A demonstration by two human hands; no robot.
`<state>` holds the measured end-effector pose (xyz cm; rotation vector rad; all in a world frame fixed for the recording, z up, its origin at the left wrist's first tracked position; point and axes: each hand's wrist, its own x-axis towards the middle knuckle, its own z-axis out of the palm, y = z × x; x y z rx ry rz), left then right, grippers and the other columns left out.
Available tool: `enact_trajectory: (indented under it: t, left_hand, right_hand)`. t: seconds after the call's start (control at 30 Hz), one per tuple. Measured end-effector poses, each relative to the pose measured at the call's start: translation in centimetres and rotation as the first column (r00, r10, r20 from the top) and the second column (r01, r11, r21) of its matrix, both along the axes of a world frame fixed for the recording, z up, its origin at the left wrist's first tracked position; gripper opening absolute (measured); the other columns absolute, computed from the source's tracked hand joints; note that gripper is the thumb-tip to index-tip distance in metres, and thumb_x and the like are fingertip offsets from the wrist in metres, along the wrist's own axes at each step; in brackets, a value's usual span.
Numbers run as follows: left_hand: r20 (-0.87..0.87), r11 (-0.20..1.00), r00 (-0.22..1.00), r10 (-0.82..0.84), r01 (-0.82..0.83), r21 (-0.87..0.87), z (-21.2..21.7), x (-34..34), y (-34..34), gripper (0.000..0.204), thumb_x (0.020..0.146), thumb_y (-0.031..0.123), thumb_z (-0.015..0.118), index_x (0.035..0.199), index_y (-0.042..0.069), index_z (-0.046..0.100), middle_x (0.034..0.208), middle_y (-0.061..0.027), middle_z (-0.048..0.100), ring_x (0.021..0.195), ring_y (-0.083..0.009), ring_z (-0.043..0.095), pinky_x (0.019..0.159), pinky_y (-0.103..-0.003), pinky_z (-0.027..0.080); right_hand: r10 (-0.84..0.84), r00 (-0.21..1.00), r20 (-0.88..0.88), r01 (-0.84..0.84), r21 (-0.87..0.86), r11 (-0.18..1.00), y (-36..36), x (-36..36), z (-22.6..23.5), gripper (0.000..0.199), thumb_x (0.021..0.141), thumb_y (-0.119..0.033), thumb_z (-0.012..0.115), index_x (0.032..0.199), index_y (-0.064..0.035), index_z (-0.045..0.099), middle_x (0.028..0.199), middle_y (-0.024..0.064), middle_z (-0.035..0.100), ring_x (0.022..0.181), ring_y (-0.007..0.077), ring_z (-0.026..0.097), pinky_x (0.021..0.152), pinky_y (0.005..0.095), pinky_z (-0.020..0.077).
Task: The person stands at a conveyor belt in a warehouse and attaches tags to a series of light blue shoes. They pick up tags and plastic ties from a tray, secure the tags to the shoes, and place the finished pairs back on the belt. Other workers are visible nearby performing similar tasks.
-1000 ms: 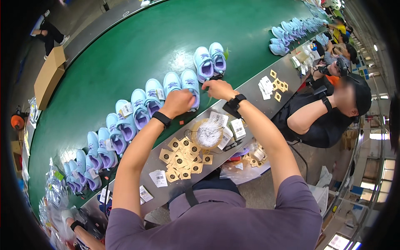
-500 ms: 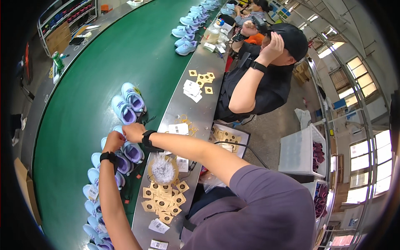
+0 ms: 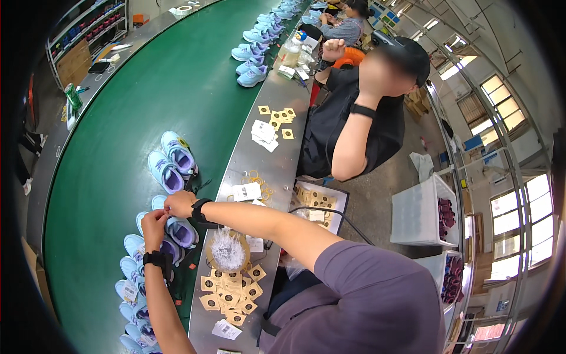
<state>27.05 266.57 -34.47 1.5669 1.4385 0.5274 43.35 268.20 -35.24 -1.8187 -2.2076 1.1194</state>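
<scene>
My left hand [image 3: 154,229] and my right hand [image 3: 180,205] meet over a pair of light blue sneakers [image 3: 183,233] with purple linings. The fingertips of both are pinched close together near the front of the shoes. Whatever lies between them is too small or hidden to make out. Just beyond my hands stands another pair of blue sneakers [image 3: 172,162] on the green conveyor belt [image 3: 106,177]. More sneakers [image 3: 128,268] line up nearer me, partly behind my left forearm, some with white tags on them.
On the metal ledge right of the belt are a bowl of thin white strands [image 3: 229,251], many tan square cards [image 3: 231,295], white barcode labels [image 3: 247,192] and yellow rubber bands [image 3: 259,180]. A co-worker in black [image 3: 359,118] sits beyond. More sneakers [image 3: 253,75] stand far along the belt.
The whole view has shifted slightly, so the shoes and my hands appear lower and farther left. My hands stay together over the sneakers. The co-worker's near hand has moved in front of the face.
</scene>
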Motion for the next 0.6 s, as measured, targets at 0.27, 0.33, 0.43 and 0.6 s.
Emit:
enact_trajectory:
  t: [0.27,0.33,0.43,0.6]
  left_hand:
    - [-0.247,0.944,0.969,-0.014,0.094,0.315,-2.0,-0.1,-0.6,0.009,0.072,0.001,0.056,0.081,-0.002,0.059,0.071,-0.0151,0.060,0.065,-0.0288,0.058,0.062,-0.037,0.046]
    - [-0.193,0.929,0.981,0.023,0.050,0.366,-1.3,0.0,-1.2,0.013,0.072,0.000,0.054,0.085,-0.001,0.057,0.073,-0.0177,0.059,0.066,-0.0327,0.056,0.064,-0.039,0.045]
    - [0.362,0.934,0.873,0.325,-0.238,-0.266,-1.9,-2.1,-0.8,0.012,0.079,0.001,0.056,0.090,-0.003,0.058,0.073,-0.0105,0.059,0.068,-0.0223,0.058,0.063,-0.031,0.048]
    - [0.584,0.807,0.596,0.551,-0.204,-0.554,-0.8,-2.7,-1.4,0.019,0.086,0.005,0.059,0.103,-0.004,0.057,0.085,-0.0062,0.060,0.070,-0.0136,0.058,0.067,-0.025,0.050]
  right_hand:
    - [0.241,0.959,0.150,-0.277,0.308,0.910,-0.9,-0.7,2.2,0.038,0.071,-0.004,0.059,0.104,0.0041,0.043,0.097,0.0212,0.049,0.075,0.0371,0.061,0.060,0.0456,0.0488]
    - [0.202,0.972,0.122,-0.232,0.353,0.906,-0.5,-0.1,0.8,0.038,0.070,-0.002,0.059,0.104,0.0039,0.043,0.096,0.0203,0.049,0.073,0.0368,0.061,0.059,0.0448,0.0485]
    - [0.107,0.935,-0.338,-0.063,0.137,0.989,0.6,-0.2,1.8,0.023,0.070,-0.002,0.060,0.090,0.0062,0.054,0.090,0.0242,0.060,0.065,0.0297,0.065,0.056,0.0360,0.0507]
    - [-0.366,0.608,-0.705,0.067,-0.414,0.908,1.0,-0.9,2.0,0.016,0.074,0.000,0.061,0.088,0.0087,0.060,0.077,0.0140,0.065,0.065,0.0177,0.065,0.056,0.0262,0.0528]
